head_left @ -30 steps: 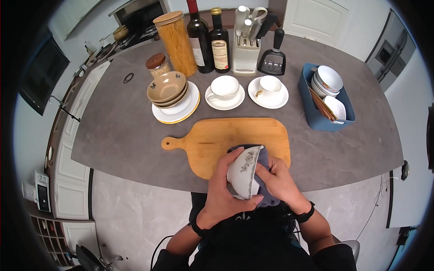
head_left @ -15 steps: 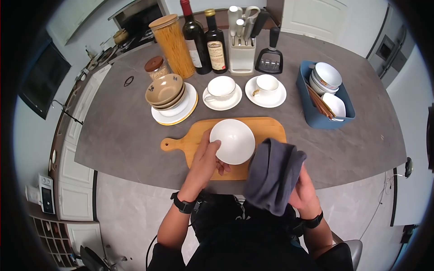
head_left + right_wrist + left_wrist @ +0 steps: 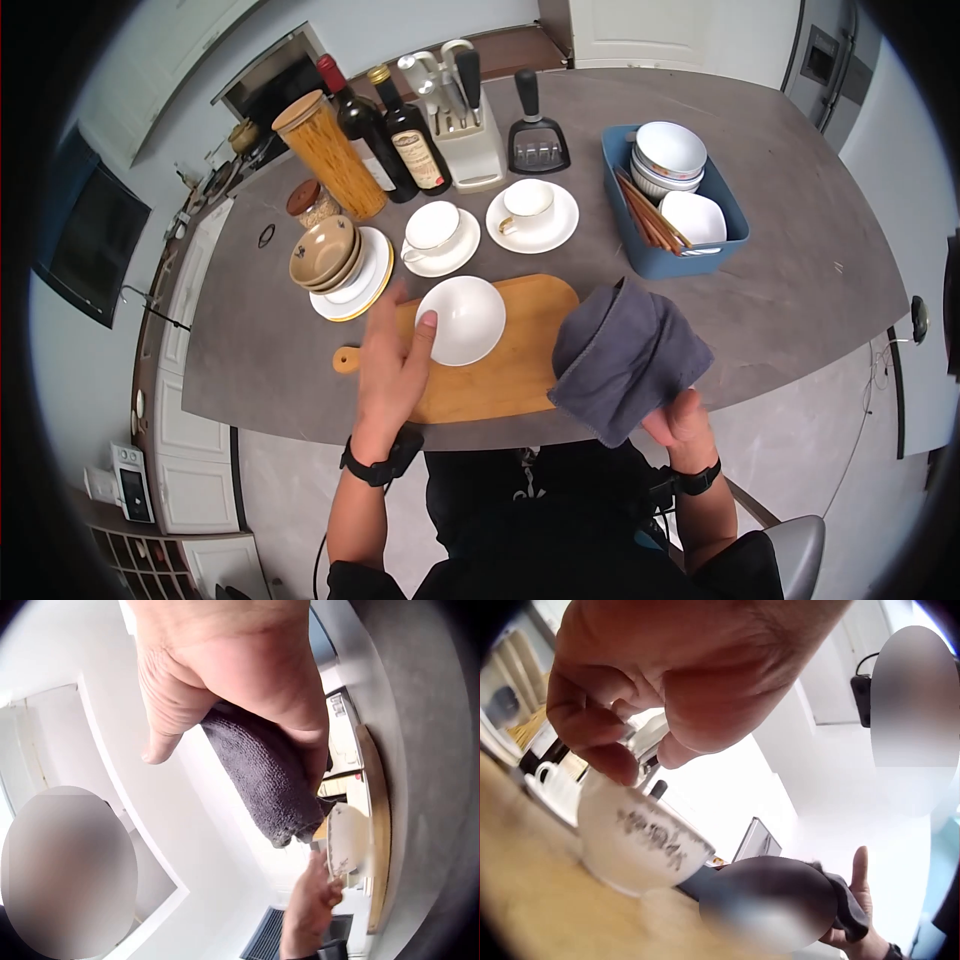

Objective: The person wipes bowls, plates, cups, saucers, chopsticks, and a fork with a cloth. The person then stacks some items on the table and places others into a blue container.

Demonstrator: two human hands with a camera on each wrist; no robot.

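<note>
A white bowl [image 3: 465, 318] stands upright on the wooden cutting board [image 3: 535, 350]; the left wrist view shows grey flowers on its outer wall [image 3: 641, 836]. At its left side is my left hand [image 3: 393, 365], fingers spread and thumb overlapping the rim in the head view. The left wrist view has this hand just above the bowl, fingers loosely bent. My right hand [image 3: 685, 428] holds a dark grey cloth [image 3: 630, 355] off the board's right end. Its thumb sticks out away from the cloth, which hides most of the fingers.
Brown bowls [image 3: 322, 252] sit on plates [image 3: 375, 280] behind the board's handle. Two white cups [image 3: 432, 226] on saucers stand behind the board. Further back are a pasta jar [image 3: 335, 160], bottles and a knife block [image 3: 470, 150]. A blue bin [image 3: 680, 262] holds bowls and chopsticks.
The bowl was turned upright from its side and lowered onto the board. My left hand has loosened from it and shifted left. The right hand has drawn the cloth away to the right.
</note>
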